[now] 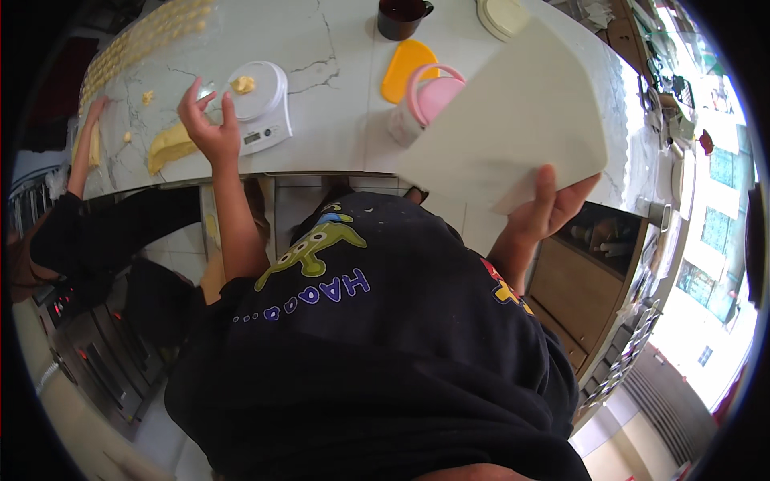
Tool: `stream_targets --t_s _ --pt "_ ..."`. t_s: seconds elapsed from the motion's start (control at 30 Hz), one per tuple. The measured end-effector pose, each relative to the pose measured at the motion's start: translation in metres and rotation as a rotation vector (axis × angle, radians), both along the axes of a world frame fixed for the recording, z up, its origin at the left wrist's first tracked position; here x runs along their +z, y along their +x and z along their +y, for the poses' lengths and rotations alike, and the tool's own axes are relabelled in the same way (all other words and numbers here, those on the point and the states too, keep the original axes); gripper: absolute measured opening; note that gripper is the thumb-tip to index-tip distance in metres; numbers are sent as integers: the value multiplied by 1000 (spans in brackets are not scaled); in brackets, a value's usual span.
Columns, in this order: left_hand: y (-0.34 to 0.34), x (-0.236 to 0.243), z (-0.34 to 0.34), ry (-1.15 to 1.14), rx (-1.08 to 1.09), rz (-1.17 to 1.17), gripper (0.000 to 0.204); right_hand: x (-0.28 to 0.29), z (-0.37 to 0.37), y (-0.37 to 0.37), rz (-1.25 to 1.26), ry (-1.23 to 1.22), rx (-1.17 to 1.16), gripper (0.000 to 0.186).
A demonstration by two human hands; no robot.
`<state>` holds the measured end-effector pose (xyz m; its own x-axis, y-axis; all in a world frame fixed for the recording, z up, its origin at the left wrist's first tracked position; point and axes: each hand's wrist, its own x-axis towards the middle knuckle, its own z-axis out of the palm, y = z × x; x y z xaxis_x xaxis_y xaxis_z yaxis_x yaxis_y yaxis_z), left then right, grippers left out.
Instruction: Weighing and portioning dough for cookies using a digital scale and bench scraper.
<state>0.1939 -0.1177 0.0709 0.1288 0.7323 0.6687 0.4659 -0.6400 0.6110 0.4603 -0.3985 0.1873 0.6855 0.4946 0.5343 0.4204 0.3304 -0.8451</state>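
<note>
My right hand (549, 210) grips a cream-white flat board or sheet (521, 112) by its near edge, thumb on its face; it is tilted up and hides part of the table. To the left, my left hand (210, 132) is raised with fingers spread and nothing in it. Beside that hand stands a white kitchen scale (269, 132), bearing a small lump of yellow dough (243, 84). A larger dough block (171, 147) lies left of my left wrist, close to the table's front edge.
Another person's hand (97, 111) rests at the table's left end. Rows of small dough balls (144, 40) lie at the far left. Behind the board are a pink-lidded container (437, 96), an orange flat piece (398, 76), a dark mug (399, 22) and a round cream lid (501, 20).
</note>
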Motion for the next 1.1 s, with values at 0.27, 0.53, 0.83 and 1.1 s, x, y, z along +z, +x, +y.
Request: stream_targets --t_s 0.27,0.53,0.83,1.1 --pt "11 7 -61 266 282 -144 39 -5 -62 113 27 -37 -170 43" --pt "1 15 -82 274 378 -162 37 -18 -81 144 38 -45 -297 42" --pt "5 23 -107 340 444 34 34 -23 -86 159 7 -83 -252 42" --pt "-1 28 -125 354 453 -82 34 -26 -102 168 -21 -99 -285 43"
